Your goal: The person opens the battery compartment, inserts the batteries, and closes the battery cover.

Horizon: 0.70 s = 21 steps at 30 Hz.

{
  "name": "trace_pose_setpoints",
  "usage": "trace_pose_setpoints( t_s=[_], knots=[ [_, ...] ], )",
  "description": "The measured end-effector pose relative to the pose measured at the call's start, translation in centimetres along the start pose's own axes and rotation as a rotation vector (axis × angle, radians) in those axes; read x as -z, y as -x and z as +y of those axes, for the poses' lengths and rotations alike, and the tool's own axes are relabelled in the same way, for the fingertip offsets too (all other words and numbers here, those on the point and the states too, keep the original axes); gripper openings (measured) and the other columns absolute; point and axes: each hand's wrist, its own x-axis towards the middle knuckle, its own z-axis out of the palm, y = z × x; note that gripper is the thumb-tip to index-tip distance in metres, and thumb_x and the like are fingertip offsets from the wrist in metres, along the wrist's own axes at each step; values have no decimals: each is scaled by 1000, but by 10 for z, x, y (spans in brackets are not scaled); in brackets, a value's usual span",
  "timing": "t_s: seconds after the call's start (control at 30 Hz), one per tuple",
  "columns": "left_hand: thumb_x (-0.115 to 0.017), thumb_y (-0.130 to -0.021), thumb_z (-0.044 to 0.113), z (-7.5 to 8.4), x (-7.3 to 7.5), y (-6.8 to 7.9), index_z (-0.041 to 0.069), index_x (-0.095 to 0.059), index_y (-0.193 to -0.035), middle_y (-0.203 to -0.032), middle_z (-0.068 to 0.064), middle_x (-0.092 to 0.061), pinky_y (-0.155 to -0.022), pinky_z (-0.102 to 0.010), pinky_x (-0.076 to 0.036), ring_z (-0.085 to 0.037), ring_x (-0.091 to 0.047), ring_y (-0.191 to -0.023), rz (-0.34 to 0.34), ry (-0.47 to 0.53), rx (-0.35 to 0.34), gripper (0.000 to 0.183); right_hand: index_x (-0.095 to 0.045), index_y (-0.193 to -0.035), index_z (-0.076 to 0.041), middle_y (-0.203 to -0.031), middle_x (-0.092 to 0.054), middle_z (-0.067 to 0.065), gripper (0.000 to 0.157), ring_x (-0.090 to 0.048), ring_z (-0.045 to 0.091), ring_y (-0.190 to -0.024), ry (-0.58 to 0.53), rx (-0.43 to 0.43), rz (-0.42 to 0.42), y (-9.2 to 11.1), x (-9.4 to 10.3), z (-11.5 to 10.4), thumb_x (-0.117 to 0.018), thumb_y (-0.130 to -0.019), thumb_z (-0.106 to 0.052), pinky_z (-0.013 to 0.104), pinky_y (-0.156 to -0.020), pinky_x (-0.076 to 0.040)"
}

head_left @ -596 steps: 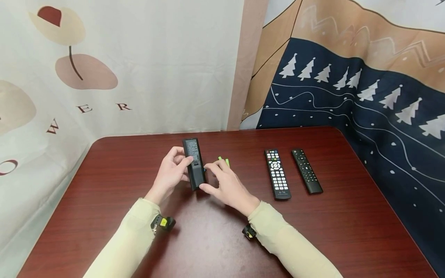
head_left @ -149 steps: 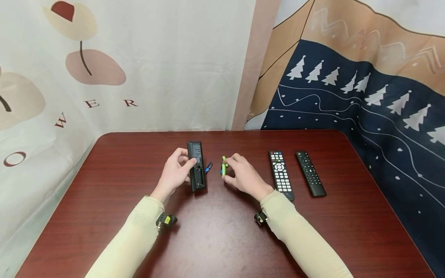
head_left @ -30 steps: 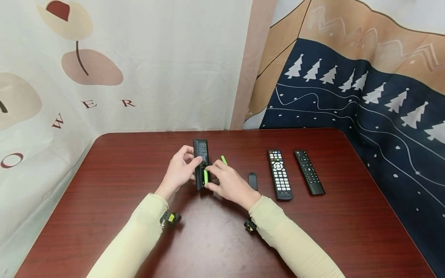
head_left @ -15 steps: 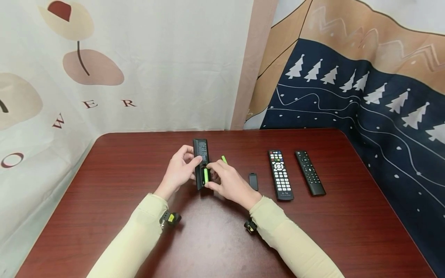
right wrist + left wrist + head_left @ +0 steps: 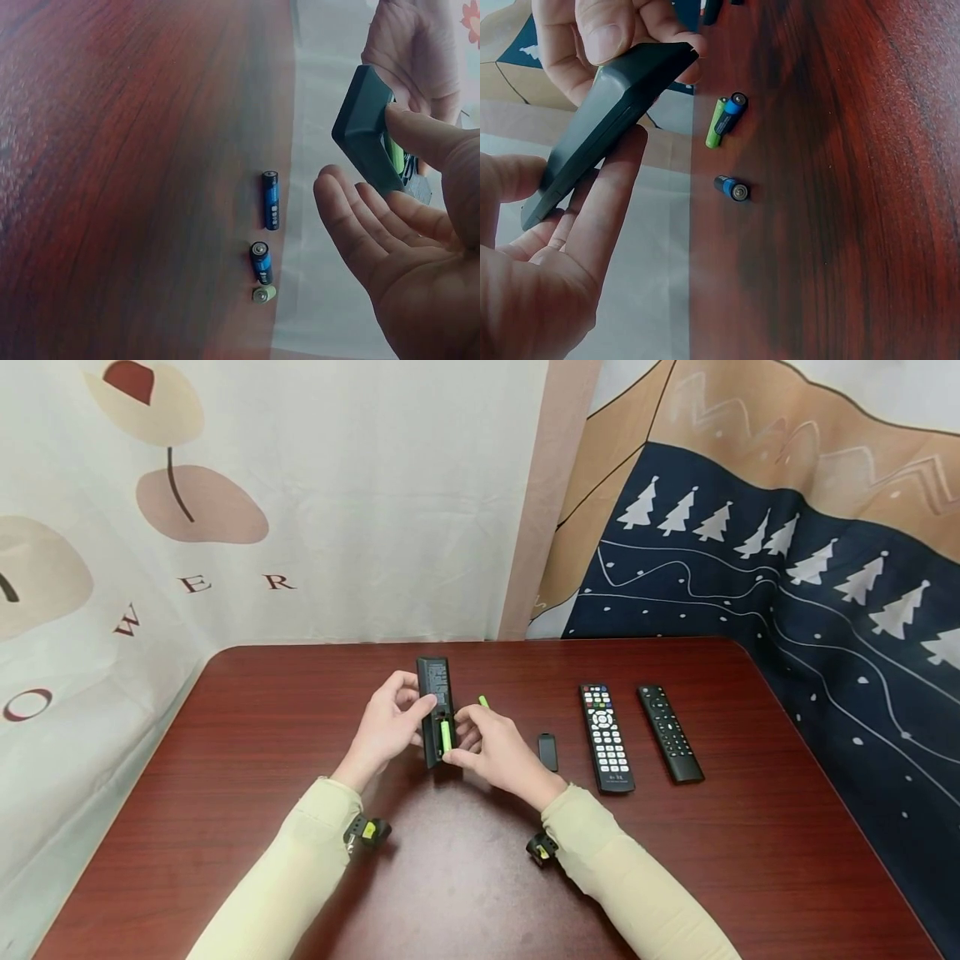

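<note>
My left hand (image 5: pixel 386 722) grips a black remote control (image 5: pixel 434 681), its labelled back facing up and its battery compartment uncovered. A green battery (image 5: pixel 446 735) lies in that compartment. My right hand (image 5: pixel 498 743) is at the remote's right side, the thumb touching the battery's lower end. In the right wrist view, the other fingers of the right hand (image 5: pixel 397 255) are loosely extended beside the remote. On the table beneath lie a second green battery (image 5: pixel 715 124) and two blue-and-black batteries, one (image 5: pixel 733 114) against the green one and the other (image 5: pixel 732 187) apart.
A small black battery cover (image 5: pixel 548 752) lies right of my right hand. Farther right are a remote with white buttons (image 5: pixel 606 739) and a slimmer black remote (image 5: pixel 670 735), both face up. Curtains hang behind the brown table (image 5: pixel 247 760).
Over the last second my right fingers have drawn back from the green battery, leaving the thumb at its end. Since earlier frames the compartment cover has come off and the battery has gone in.
</note>
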Motion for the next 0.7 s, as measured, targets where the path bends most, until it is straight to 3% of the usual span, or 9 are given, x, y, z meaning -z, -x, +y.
trace_pose_setpoints(
  t_s=[0.13, 0.4, 0.57, 0.7],
  knots=[
    [-63, -102, 12, 1, -1, 0, 3, -52, -123, -100, -17, -67, -59, -48, -62, -18, -67, -60, -1, 12, -4, 25, -60, -123, 1, -104, -69, 12, 42, -70, 17, -86, -45, -63, -3, 0, 0, 1, -82, -89, -9, 22, -75, -59],
    [-63, -102, 12, 2, -1, 1, 3, -52, -123, -99, -17, -68, -60, -50, -62, -17, -66, -61, 3, 9, -2, 25, -60, -127, -2, -105, -68, 9, 46, -70, 17, -84, -87, -101, 2, 0, 0, 0, -83, -88, -8, 22, -68, -59],
    [-63, -102, 13, 2, -1, 1, 3, -52, -123, -101, -18, -68, -59, -47, -62, -19, -66, -61, 6, -2, -3, 25, -58, -130, -1, -105, -67, 12, 48, -72, 24, -82, -154, -139, -6, 1, -1, 0, -81, -88, -4, 25, -61, -60],
    [-63, -102, 13, 2, -2, 1, 4, -52, -123, -102, -19, -68, -58, -44, -61, -19, -66, -62, 8, -1, -3, 25, -57, -131, 0, -105, -65, 15, 49, -73, 22, -76, -216, -170, -10, 1, -1, 0, -80, -88, -1, 32, -61, -63]
  ],
)
